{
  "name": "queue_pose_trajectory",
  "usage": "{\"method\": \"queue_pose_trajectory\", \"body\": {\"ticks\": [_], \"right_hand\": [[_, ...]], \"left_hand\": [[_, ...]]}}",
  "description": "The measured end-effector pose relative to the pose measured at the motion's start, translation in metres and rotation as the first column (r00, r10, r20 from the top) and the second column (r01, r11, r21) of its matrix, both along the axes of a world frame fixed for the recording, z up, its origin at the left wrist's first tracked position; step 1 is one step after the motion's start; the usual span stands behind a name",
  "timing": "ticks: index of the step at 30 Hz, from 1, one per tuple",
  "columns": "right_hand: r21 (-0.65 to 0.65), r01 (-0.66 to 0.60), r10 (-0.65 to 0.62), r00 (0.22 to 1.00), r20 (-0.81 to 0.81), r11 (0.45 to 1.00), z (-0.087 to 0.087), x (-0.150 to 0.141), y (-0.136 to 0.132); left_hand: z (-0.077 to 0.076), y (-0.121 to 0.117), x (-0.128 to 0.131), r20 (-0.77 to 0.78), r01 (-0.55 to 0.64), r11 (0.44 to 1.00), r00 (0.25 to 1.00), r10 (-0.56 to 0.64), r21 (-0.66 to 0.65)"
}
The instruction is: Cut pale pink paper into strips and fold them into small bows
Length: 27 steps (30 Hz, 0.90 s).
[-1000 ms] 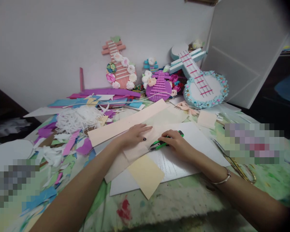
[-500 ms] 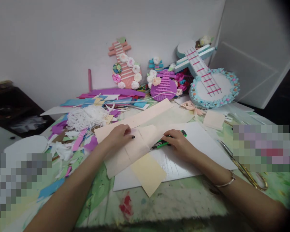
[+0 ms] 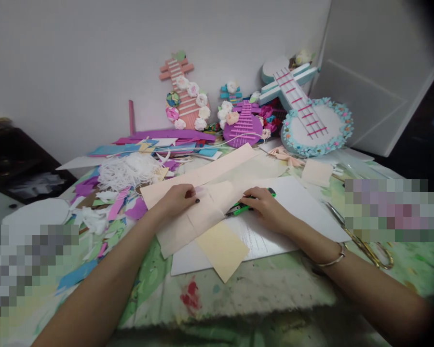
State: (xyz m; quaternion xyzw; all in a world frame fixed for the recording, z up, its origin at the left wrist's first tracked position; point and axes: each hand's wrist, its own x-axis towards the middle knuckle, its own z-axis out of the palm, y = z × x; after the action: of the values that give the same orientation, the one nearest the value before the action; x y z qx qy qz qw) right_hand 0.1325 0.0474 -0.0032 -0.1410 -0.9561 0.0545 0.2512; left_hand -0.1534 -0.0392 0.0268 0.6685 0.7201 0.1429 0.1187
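Note:
My left hand [image 3: 177, 200] lies on a cream sheet of paper [image 3: 184, 226] with its fingers curled and the thumb against the paper. Two short creases or lines run across this sheet. Near the sheet's right edge, my right hand [image 3: 265, 205] is closed around a green utility knife [image 3: 240, 209], whose tip points left toward the paper. Part of the knife is hidden under my fingers. Beneath both lies a white board [image 3: 289, 229] with fine scored lines. A small yellow paper square [image 3: 224, 250] overlaps the board's front edge.
Left are a heap of white string [image 3: 130, 171] and coloured scraps [image 3: 108, 202]. A long cream strip [image 3: 217, 166] lies behind my hands. Gold-handled scissors [image 3: 369, 248] rest right. Decorated toy instruments, including a blue-and-white one [image 3: 316, 127] and a purple one [image 3: 242, 130], stand along the wall.
The whole view has shifted slightly, so things appear a little higher and further left. Both hands keep nearly the same place on the paper and the knife.

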Motion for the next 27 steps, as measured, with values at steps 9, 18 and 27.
{"method": "queue_pose_trajectory", "body": {"ticks": [9, 18, 27], "right_hand": [[0.034, -0.016, 0.016, 1.0, -0.02, 0.999, 0.0, -0.001, -0.002], [0.075, 0.016, -0.012, 0.998, -0.055, 0.997, -0.003, -0.003, 0.0], [0.058, -0.002, 0.005, 0.999, -0.038, 0.998, -0.002, -0.004, -0.004]], "left_hand": [[-0.006, 0.003, -0.002, -0.002, -0.031, 0.998, 1.0, 0.031, 0.062], [-0.011, 0.005, -0.011, -0.004, 0.008, 0.997, 1.0, -0.008, 0.08], [-0.01, 0.004, -0.01, -0.027, 0.014, 0.998, 1.0, -0.013, 0.064]]}}
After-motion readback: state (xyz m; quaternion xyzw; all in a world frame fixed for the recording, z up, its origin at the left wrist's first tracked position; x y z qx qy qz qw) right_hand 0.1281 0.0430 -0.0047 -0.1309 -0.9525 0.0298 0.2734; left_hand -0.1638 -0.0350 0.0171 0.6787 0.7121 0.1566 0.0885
